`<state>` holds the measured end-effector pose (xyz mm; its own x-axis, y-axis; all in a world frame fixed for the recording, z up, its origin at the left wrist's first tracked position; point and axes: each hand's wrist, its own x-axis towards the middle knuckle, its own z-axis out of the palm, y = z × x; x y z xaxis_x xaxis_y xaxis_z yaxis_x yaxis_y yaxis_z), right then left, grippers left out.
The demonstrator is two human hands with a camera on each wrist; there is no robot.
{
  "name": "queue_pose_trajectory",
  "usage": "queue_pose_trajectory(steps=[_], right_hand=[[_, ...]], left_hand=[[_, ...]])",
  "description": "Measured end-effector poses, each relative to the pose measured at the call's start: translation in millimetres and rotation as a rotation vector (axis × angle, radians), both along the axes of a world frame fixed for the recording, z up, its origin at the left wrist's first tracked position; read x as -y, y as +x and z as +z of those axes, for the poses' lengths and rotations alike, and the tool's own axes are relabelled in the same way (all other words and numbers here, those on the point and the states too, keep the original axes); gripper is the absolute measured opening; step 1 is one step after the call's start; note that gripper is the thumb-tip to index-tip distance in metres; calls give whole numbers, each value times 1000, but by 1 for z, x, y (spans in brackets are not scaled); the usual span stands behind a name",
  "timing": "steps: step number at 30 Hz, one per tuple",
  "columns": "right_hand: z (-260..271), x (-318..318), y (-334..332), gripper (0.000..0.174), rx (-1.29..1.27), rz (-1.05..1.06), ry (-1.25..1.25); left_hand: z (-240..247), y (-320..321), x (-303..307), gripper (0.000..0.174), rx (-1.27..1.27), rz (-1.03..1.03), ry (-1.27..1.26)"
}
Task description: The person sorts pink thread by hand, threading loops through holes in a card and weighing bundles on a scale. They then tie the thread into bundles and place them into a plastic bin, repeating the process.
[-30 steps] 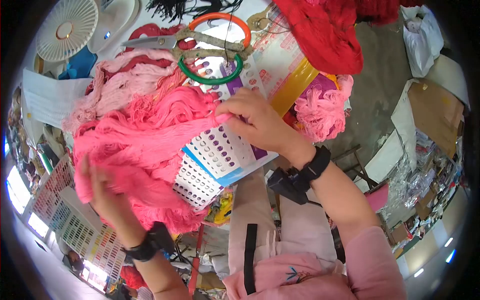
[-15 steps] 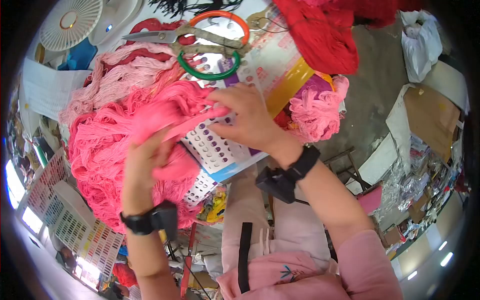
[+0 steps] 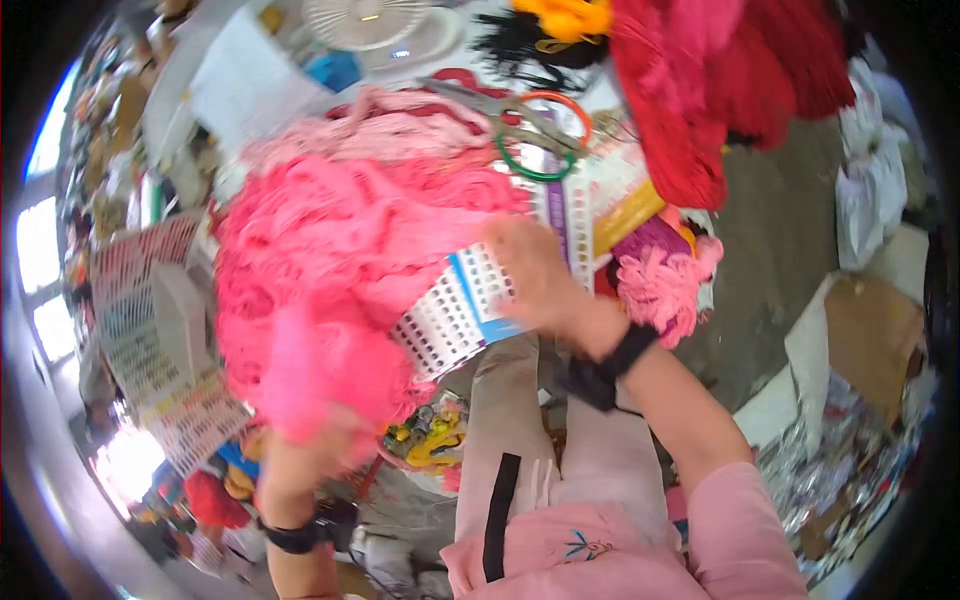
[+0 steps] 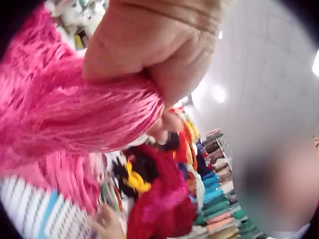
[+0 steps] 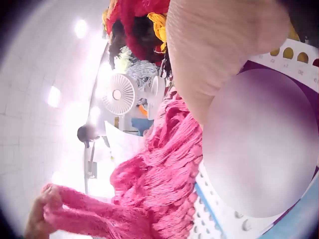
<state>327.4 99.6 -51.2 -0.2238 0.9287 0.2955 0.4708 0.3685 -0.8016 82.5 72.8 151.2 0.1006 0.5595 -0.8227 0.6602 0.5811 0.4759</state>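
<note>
A big heap of hot pink yarn (image 3: 340, 250) lies in front of me. Low at the left, my left hand (image 3: 305, 440) grips a thick hank pulled out of it; the left wrist view shows the fingers of that left hand (image 4: 149, 64) curled round the pink yarn (image 4: 75, 114). My right hand (image 3: 525, 275) rests on a white perforated colour card (image 3: 450, 315) with a blue edge, right beside the heap. In the right wrist view my right hand (image 5: 214, 55) lies on the card (image 5: 299, 59), with the pink yarn (image 5: 169, 174) to its left.
Scissors (image 3: 495, 110) and green (image 3: 535, 170) and orange (image 3: 560, 105) rings lie behind the heap. Red yarn (image 3: 700, 90) hangs at the top right, and a pink tassel bundle (image 3: 665, 280) sits right of my hand. A small fan (image 3: 365, 20) and colour charts (image 3: 150, 330) stand further off.
My left hand has pulled its hank of pink yarn down and toward me. My right hand has let go of the strand and now lies on the card. The head view has swung.
</note>
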Motion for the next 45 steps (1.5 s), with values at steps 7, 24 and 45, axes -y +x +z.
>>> queue_pose_trajectory(steps=[7,24,45], right_hand=[[122,116,-93,28,-14,1332,-609],[87,247,-204,30,-71,1490,-2086],[-45,344,-324,46,662,1857,-444]], left_hand=[[11,-26,125,27,213,-231,-172],[-47,-72,316,52,1080,1595,289],[-103,-183,632,39,890,1872,-60]])
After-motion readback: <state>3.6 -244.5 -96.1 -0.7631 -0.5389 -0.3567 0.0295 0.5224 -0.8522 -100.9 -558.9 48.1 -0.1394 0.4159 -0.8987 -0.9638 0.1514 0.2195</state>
